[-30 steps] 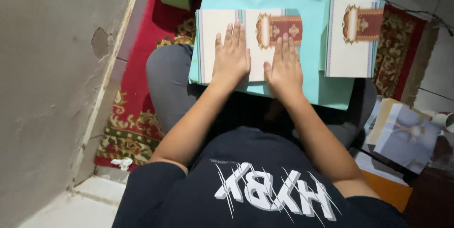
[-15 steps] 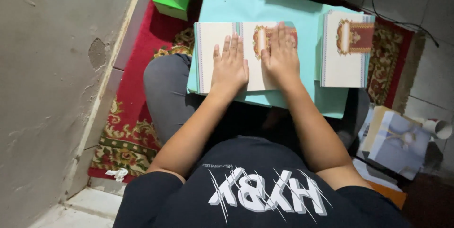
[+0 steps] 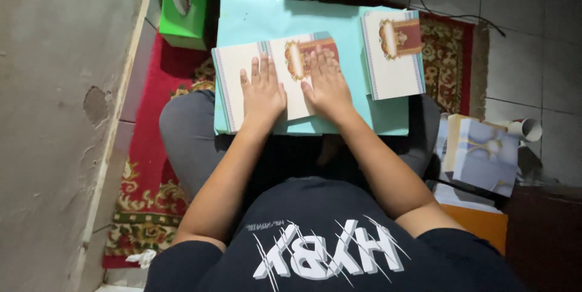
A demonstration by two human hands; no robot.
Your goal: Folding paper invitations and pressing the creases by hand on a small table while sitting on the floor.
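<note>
While both palms press flat, left hand [image 3: 262, 93] and right hand [image 3: 327, 86] fingers spread on white printed card [image 3: 239, 68], pinching nothing, turquoise board [image 3: 267, 19] beneath, second card stack [image 3: 393, 56] just beside.

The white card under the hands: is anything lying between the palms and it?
Nothing visible does. The left hand and right hand lie flat, directly on the white card, which rests on the light-blue board.

right hand [image 3: 327, 83] slid back beside left hand [image 3: 262, 92]
</note>
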